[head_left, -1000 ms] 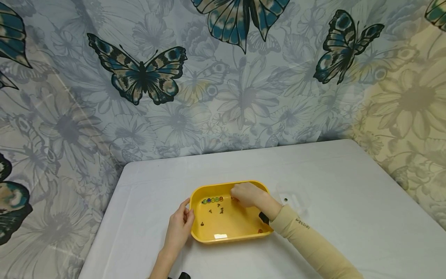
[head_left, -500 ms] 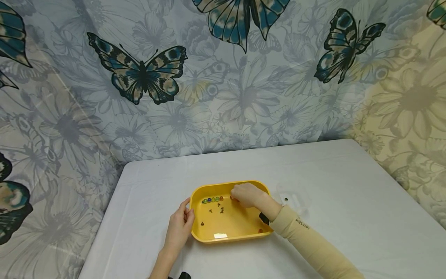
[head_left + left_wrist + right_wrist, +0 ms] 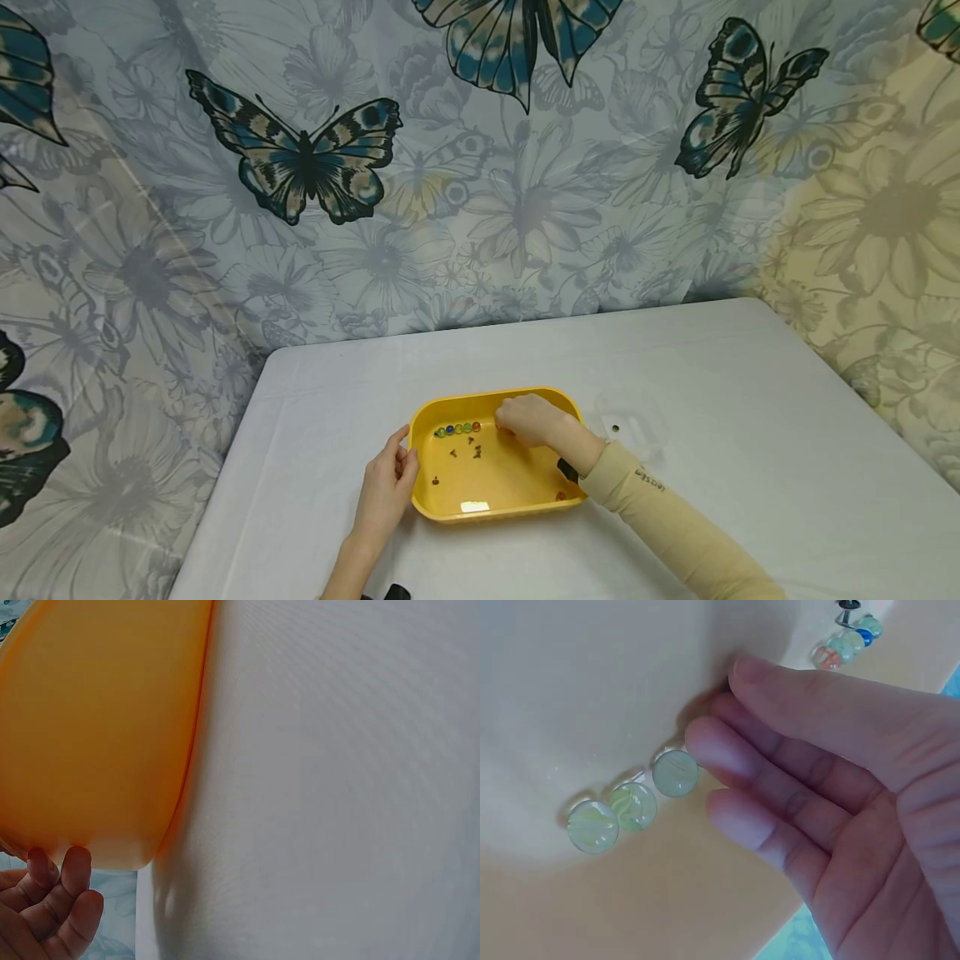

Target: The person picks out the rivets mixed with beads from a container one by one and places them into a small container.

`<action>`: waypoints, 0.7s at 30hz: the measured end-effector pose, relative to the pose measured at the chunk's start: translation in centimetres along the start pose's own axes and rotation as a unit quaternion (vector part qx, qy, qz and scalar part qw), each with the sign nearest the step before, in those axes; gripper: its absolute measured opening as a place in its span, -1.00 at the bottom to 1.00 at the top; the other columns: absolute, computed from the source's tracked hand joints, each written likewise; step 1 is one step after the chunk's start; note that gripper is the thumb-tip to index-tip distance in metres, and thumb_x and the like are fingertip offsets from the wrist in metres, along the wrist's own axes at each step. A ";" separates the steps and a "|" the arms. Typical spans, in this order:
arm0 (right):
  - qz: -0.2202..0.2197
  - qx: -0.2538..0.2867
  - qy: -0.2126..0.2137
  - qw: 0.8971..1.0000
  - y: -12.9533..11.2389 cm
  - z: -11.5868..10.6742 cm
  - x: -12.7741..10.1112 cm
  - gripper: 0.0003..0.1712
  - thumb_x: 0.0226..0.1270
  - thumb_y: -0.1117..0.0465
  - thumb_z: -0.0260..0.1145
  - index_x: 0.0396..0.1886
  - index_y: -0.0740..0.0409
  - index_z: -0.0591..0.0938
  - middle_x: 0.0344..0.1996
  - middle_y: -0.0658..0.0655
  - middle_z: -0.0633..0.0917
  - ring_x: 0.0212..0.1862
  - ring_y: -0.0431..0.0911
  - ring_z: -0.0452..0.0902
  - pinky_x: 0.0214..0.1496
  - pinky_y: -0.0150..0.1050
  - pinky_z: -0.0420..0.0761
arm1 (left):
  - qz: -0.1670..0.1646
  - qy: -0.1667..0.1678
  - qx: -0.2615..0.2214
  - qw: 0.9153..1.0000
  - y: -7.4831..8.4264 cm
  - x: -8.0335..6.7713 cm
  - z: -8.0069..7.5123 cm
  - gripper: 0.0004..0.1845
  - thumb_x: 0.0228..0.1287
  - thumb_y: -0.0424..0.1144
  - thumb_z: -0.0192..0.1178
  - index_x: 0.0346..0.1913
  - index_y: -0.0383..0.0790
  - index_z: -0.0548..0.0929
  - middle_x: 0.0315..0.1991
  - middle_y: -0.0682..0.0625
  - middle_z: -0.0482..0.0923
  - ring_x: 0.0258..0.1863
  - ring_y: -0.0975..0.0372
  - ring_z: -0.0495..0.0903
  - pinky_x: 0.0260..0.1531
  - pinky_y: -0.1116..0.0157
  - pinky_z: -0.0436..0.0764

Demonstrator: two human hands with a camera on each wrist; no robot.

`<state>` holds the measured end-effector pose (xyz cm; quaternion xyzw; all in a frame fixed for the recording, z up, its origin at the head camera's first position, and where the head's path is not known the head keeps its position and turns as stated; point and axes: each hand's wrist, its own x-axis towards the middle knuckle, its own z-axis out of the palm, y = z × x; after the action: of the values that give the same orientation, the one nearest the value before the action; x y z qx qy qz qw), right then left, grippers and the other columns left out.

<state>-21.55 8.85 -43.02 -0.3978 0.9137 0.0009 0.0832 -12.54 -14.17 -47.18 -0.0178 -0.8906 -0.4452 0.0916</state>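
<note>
On the white table [image 3: 712,400] sat a yellow tray [image 3: 450,507]; the left grip [image 3: 386,487] clasped its rim, while the right grip [image 3: 817,787], fingers relaxed, touched a pale marble [image 3: 676,773].

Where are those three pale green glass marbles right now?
In the right wrist view the three pale green glass marbles lie in a row on the yellow plastic tray, against its wall, by the right hand's fingertips.
</note>
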 end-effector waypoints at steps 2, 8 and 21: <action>-0.005 -0.006 0.003 1.000 0.1 0.1 0.0 -0.81 0.23 0.42 0.20 -0.55 0.15 0.49 -0.62 -0.02 0.31 -0.53 -0.17 0.15 -0.44 -0.37 0.22 | 0.005 0.002 0.000 1.000 0.0 0.0 0.0 -0.57 0.27 -0.39 0.08 0.21 -0.40 0.40 -0.53 0.08 0.34 -0.60 0.34 0.31 -0.64 0.46 0.36; -0.019 -0.020 0.014 1.000 0.2 0.2 0.0 -0.79 0.23 0.41 0.21 -0.56 0.13 0.46 -0.62 -0.02 0.32 -0.53 -0.17 0.15 -0.46 -0.39 0.22 | 0.010 0.004 -0.001 1.000 -0.1 0.0 0.0 -0.57 0.27 -0.41 0.08 0.20 -0.41 0.41 -0.54 0.08 0.34 -0.61 0.35 0.30 -0.64 0.46 0.35; -0.027 -0.027 0.019 0.999 0.3 0.4 0.0 -0.79 0.23 0.41 0.21 -0.56 0.12 0.47 -0.63 -0.02 0.31 -0.55 -0.17 0.14 -0.47 -0.39 0.21 | 0.002 0.001 0.001 1.000 -0.1 0.0 0.0 -0.56 0.28 -0.38 0.08 0.21 -0.38 0.40 -0.53 0.08 0.34 -0.60 0.33 0.31 -0.63 0.45 0.37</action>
<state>-21.69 9.03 -43.48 -0.4246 0.9036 0.0157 0.0549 -12.59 -14.18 -47.25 -0.0189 -0.8909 -0.4440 0.0934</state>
